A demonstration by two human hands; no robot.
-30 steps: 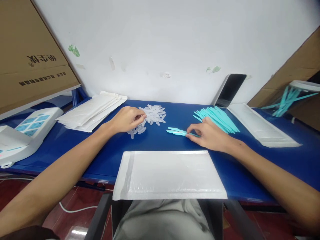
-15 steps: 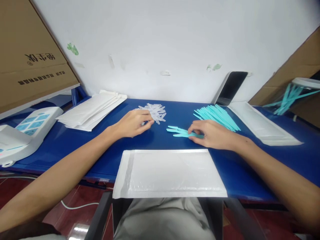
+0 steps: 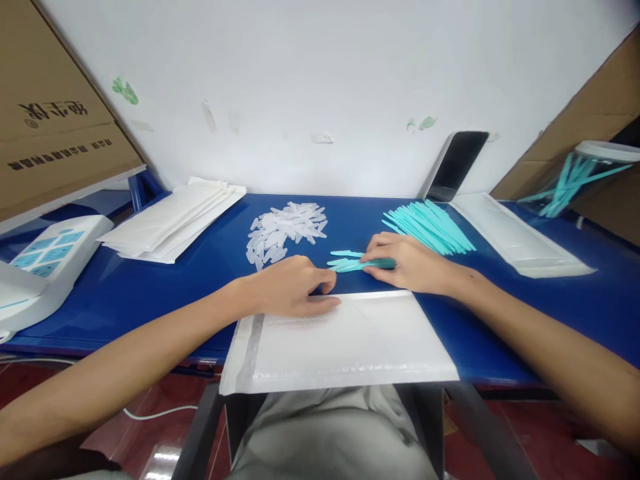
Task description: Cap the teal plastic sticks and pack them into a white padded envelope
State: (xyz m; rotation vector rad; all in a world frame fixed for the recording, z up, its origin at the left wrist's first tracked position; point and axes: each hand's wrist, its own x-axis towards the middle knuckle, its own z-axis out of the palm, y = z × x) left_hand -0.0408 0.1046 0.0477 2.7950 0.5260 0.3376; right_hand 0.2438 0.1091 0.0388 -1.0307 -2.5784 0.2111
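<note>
A white envelope (image 3: 350,347) overhangs the counter's (image 3: 355,223) near edge, its far edge partly hidden by the left hand (image 3: 295,287); those fingers curl, narrowly parted, anything held impossible to tell. Just beyond, the right hand's (image 3: 407,262) fingers pinch a few turquoise sticks (image 3: 345,265), covering their middles. Bare counter separates the white pieces (image 3: 286,228) from the turquoise pile (image 3: 431,227) farther back.
</note>
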